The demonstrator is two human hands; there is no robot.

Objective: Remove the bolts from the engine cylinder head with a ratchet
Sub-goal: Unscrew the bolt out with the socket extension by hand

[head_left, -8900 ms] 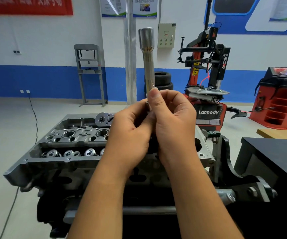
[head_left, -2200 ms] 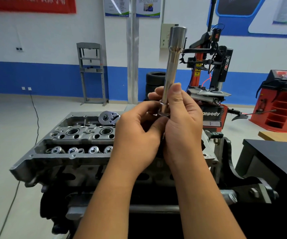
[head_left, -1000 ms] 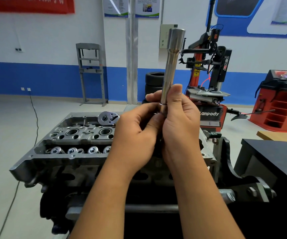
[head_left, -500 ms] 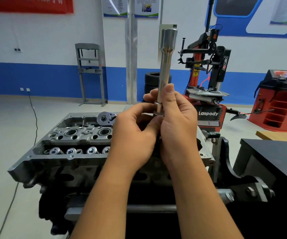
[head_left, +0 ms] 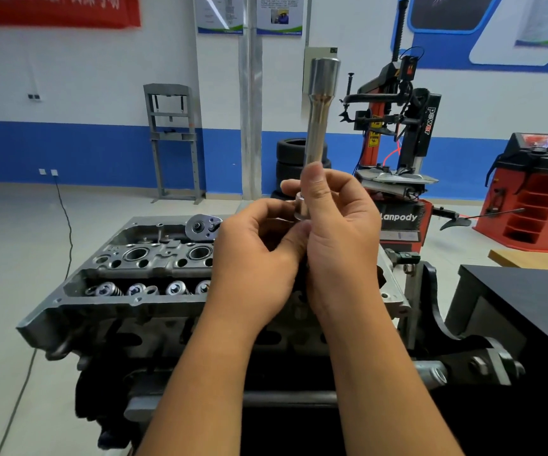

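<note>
A long silver extension socket (head_left: 317,120) stands upright in front of me, its wide end at the top. My right hand (head_left: 338,238) grips its lower shaft, thumb pressed along it. My left hand (head_left: 256,261) pinches at the collar at the socket's bottom end; what lies below the collar is hidden by both hands. Below the hands sits the grey engine cylinder head (head_left: 141,274) on a stand, with valve springs and round bores showing. A ratchet head (head_left: 203,227) lies on the cylinder head's far edge.
A black table (head_left: 529,307) stands at the right, with a wooden surface (head_left: 529,258) behind it. A red tyre changer (head_left: 397,159), a red balancer (head_left: 535,192), stacked tyres (head_left: 290,159) and a grey press frame (head_left: 174,139) stand at the back. A black cable (head_left: 65,225) runs over the floor at left.
The socket has drifted slightly left and come back near upright from a slight rightward tilt. My hands keep their grip and shift a little at its base.
</note>
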